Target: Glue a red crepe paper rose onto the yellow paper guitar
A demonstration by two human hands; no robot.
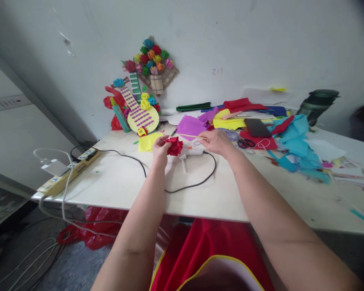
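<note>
A crumpled red paper flower (175, 146) is held in my left hand (160, 148), its fingers closed at the flower's left side. My right hand (216, 141) pinches a thin wooden stick (189, 136) that points left toward the flower, its tip just above the petals. Below the stick, between my hands, a white glue gun (191, 151) rests on the table with its black cord (214, 169) looping toward me. To the left of my left hand lies a yellow paper sheet (148, 141). Behind the stick is purple paper (190, 126).
A yellow power strip (69, 171) with a white charger (54, 167) sits at the table's left edge. Guitar-shaped crafts (143, 118) and a flower-basket piece (157, 84) lean on the wall. At right lie black scissors (246, 143), blue crepe paper (294, 137) and a dark green bottle (317, 106).
</note>
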